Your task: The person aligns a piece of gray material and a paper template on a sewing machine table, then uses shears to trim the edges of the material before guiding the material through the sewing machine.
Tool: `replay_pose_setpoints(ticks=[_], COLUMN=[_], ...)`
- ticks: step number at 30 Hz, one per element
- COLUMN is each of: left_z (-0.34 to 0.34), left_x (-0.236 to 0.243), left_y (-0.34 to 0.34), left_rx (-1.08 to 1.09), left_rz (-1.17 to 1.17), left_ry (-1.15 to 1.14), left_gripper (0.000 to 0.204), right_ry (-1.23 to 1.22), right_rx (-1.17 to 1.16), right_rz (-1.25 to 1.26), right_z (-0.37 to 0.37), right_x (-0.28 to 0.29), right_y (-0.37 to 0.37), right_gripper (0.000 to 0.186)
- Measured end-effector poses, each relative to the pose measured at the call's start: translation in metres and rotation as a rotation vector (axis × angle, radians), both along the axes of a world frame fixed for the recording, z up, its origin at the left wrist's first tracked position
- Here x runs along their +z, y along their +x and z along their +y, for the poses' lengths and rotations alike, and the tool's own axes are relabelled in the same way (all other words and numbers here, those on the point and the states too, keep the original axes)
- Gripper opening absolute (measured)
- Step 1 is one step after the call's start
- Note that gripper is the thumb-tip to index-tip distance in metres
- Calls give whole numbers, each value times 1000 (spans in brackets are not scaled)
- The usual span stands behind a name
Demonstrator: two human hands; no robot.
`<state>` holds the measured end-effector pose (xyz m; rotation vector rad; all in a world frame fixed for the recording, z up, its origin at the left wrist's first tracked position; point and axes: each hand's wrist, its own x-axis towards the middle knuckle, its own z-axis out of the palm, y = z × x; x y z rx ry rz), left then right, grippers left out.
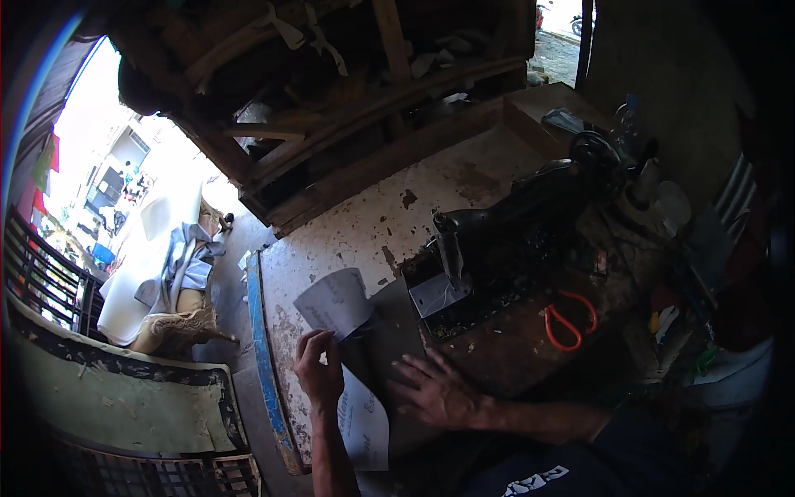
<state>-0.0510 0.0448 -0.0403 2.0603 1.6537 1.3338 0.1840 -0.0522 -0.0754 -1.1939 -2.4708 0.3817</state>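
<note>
A pliable sheet (377, 340) lies across the near left of the worktable, dark grey on one face. Its pale printed back (335, 300) shows where the far end curls over, and again along the near left side. At the sheet's left edge my left hand (320, 367) is closed in a pinch, thumb and finger together on it. My right hand (440, 393) rests flat on the dark face, fingers spread. Just beyond stands a black sewing machine (517, 217), its metal plate (439, 295) close to the sheet. Scissors with orange handles (571, 321) lie right of the machine's near side.
The worn worktable (331, 236) has a blue left edge (267, 348). Wooden shelving (389, 103) stands behind it. A green padded panel (132, 398) is at lower left, with a pale roll and draped cloth (178, 261) beyond. Clutter crowds the far right.
</note>
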Motion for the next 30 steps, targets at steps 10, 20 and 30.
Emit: replay_pose_setpoints(ticks=[10,20,30], left_z=[30,48,63], left_x=[13,-28,-25], left_y=[52,52,31], left_rx=[-14,-390,-614], left_rz=[465,567,677], left_ry=[-303,-55,-131], left_gripper=[35,37,44], right_ry=[18,7,14], right_rx=[-16,-24,-8], right_rz=[-12,-12,26], right_z=[0,0,0], right_x=[-2,5,3], right_y=[-3,-2,-1], right_gripper=[55,54,51])
